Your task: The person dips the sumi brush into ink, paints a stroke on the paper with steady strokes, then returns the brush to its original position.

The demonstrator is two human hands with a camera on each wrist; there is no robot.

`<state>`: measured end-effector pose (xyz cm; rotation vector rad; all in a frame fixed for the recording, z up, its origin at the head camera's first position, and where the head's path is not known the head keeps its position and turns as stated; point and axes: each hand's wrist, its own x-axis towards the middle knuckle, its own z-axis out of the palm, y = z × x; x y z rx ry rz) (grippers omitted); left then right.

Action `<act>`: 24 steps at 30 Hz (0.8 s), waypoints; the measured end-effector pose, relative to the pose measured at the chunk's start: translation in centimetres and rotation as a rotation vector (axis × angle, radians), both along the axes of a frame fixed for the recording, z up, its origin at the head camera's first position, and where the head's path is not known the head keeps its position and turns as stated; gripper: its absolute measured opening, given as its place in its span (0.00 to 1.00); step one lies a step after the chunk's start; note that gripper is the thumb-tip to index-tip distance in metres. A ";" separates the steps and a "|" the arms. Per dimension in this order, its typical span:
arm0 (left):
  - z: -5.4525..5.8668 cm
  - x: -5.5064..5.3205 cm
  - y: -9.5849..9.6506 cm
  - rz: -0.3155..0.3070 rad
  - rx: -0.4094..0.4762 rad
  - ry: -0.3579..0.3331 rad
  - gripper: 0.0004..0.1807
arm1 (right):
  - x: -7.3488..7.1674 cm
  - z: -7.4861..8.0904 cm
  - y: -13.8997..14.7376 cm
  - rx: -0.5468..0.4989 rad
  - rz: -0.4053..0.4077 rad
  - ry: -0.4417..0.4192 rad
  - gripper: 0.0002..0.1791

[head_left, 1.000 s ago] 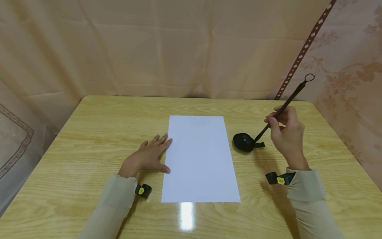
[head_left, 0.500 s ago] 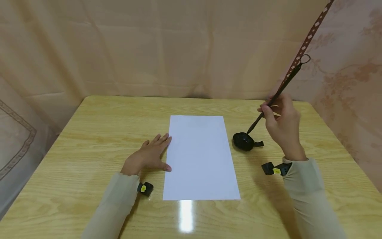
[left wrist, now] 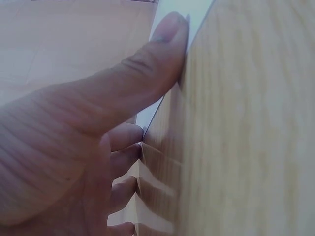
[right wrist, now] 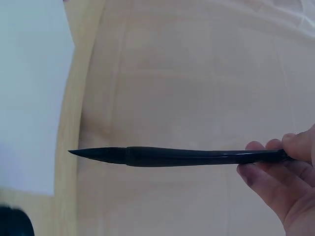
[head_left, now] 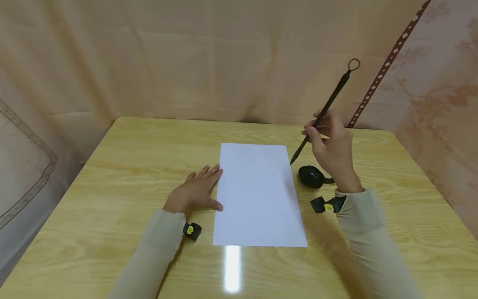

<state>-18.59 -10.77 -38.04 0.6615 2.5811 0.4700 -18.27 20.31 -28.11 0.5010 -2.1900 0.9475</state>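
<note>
A dark calligraphy brush (head_left: 330, 101) with a hanging loop at its top is pinched between the thumb and fingers of my right hand (head_left: 333, 145). It slants down to the left, and its pointed black tip overlaps the right edge of the white paper (head_left: 257, 195) in the head view. The right wrist view shows the brush's bristles (right wrist: 98, 154) drawn to a fine point, off the surface. My left hand (head_left: 196, 189) lies with spread fingers at the paper's left edge, its thumb and fingertips on that edge. Below the right hand sits a black, rounded inkstone-like dish (head_left: 311, 177) with a short handle.
The light wood table (head_left: 130, 166) spreads around the paper, with a bright reflection just in front of the sheet. A beige curtain (head_left: 179, 62) hangs behind the table, and a patterned cloth (head_left: 444, 95) hangs on the right.
The brush has been lifted from the black dish and carried left by my right hand, up to the paper's right edge. My left hand has stayed at the paper's left edge.
</note>
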 end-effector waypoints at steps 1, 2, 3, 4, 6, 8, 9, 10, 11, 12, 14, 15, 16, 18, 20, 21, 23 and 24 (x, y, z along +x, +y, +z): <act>0.0 -0.1 0.1 0.003 -0.001 -0.003 0.59 | -0.2 -0.2 -0.3 0.003 0.008 -0.005 0.14; 0.1 -0.1 0.2 0.005 -0.004 -0.005 0.59 | -0.4 -0.3 -0.6 0.004 0.017 -0.009 0.14; 0.1 -0.1 0.3 0.005 -0.006 -0.005 0.59 | -0.5 -0.5 -0.9 -0.001 0.030 -0.014 0.14; 0.2 -0.1 0.3 0.009 -0.009 -0.008 0.59 | -0.7 -0.6 -1.3 -0.007 0.045 -0.018 0.14; 0.3 -0.1 0.4 0.015 -0.016 -0.012 0.60 | -1.0 -0.7 -2.2 -0.028 0.079 -0.029 0.14; 0.4 -0.1 0.3 0.021 -0.021 -0.019 0.60 | -1.3 -0.9 -3.2 -0.046 0.109 -0.043 0.14; 0.4 0.0 0.3 0.024 -0.023 -0.021 0.60 | -1.4 -1.0 -3.7 -0.051 0.121 -0.050 0.13; 0.4 0.0 0.3 0.027 -0.023 -0.024 0.60 | -1.6 -1.1 -4.1 -0.047 0.131 -0.056 0.13; 0.4 0.0 0.2 0.028 -0.024 -0.023 0.59 | -1.7 -1.3 -4.6 -0.045 0.141 -0.063 0.13; 0.3 0.1 0.2 0.028 -0.024 -0.022 0.59 | -1.9 -1.5 -5.0 -0.044 0.153 -0.071 0.12; 1.0 0.9 1.0 0.047 -0.034 -0.031 0.59 | -1.9 -1.4 -4.8 -0.048 0.189 -0.096 0.12; 1.3 1.3 1.4 0.056 -0.037 -0.036 0.60 | -1.9 -1.4 -4.7 -0.055 0.206 -0.108 0.12; 1.2 1.3 1.3 0.056 -0.035 -0.034 0.60 | -2.1 -1.6 -5.1 -0.055 0.211 -0.113 0.11; 1.1 1.3 1.2 0.053 -0.033 -0.032 0.60 | -2.3 -1.9 -5.8 -0.062 0.221 -0.127 0.11; 1.0 1.2 1.1 0.052 -0.034 -0.031 0.60 | -2.5 -2.3 -6.5 -0.060 0.233 -0.135 0.10; 1.0 1.2 1.1 0.051 -0.034 -0.030 0.60 | -2.6 -2.4 -6.9 -0.055 0.241 -0.140 0.10; 1.0 1.1 1.1 0.048 -0.041 -0.026 0.60 | -2.7 -2.7 -7.6 -0.050 0.264 -0.148 0.11; 1.0 1.1 1.1 0.046 -0.046 -0.025 0.60 | -2.8 -2.8 -7.9 -0.049 0.276 -0.150 0.11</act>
